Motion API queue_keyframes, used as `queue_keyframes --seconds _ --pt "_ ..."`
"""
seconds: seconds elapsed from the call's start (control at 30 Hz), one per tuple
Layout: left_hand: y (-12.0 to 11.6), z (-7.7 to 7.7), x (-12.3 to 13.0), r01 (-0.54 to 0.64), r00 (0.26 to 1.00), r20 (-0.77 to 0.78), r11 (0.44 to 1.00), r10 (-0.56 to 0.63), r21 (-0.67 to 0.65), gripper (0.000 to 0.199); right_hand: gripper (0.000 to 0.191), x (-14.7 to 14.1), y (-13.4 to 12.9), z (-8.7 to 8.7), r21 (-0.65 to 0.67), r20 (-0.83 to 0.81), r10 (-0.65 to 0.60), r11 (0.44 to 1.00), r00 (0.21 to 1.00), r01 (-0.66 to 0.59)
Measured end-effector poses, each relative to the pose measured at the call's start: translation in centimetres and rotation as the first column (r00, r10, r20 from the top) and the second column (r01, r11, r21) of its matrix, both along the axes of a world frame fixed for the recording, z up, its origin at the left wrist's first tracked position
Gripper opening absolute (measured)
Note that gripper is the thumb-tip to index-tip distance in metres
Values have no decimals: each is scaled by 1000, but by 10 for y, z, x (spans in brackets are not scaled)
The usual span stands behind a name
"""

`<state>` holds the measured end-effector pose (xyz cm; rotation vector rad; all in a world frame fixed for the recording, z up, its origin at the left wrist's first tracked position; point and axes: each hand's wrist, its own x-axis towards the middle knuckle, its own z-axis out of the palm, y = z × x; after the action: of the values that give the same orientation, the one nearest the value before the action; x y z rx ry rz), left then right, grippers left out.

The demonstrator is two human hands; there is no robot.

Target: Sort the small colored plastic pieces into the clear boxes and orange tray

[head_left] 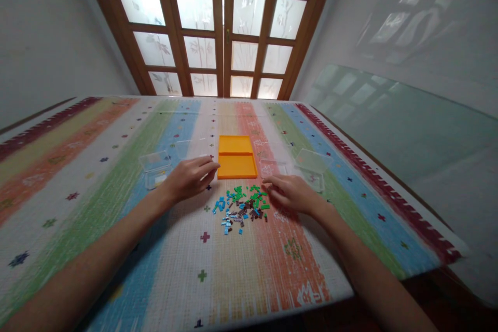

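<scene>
My left hand (193,177) hovers by the left edge of an open orange plastic case (237,167), its fingers bent and drawn together. Whatever may be between those fingertips is too small to make out. At the right side of a loose pile of tiny building bricks (245,207) is my right hand (290,192), its index finger stretched out and the lower fingers curled a little apart from it. Green bricks (238,194) lie towards the case, blue ones (221,203) at the left, and dark brown ones (252,212) in the middle.
A clear plastic box (153,176) with its lid raised stands beyond my left forearm, with small pieces inside. Another clear box (313,179) is behind my right hand. A striped cloth (187,270) covers the table. Wooden glazed doors (223,36) close off the far end.
</scene>
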<state>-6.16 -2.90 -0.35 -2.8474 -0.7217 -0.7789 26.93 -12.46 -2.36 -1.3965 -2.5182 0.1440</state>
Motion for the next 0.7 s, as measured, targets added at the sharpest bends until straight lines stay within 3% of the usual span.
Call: queue_keyframes --seconds 0.13,0.33,0.47,0.7 --pt "-27 -16 -2 123 989 60 981 -133 146 22 25 -6 2 -6 -74 -7 36 997 999 -36" --pt "-52 -44 -9 124 984 128 992 -121 -15 24 33 -10 8 -12 -145 -120 44 987 992 -62" --pt "-53 -48 -7 122 983 147 987 -106 -104 29 42 -7 14 -10 -188 -120 97 975 988 -119" --pt "-54 -45 -6 140 985 119 984 -127 -110 28 42 -7 22 -5 -210 -174 111 967 978 -147"
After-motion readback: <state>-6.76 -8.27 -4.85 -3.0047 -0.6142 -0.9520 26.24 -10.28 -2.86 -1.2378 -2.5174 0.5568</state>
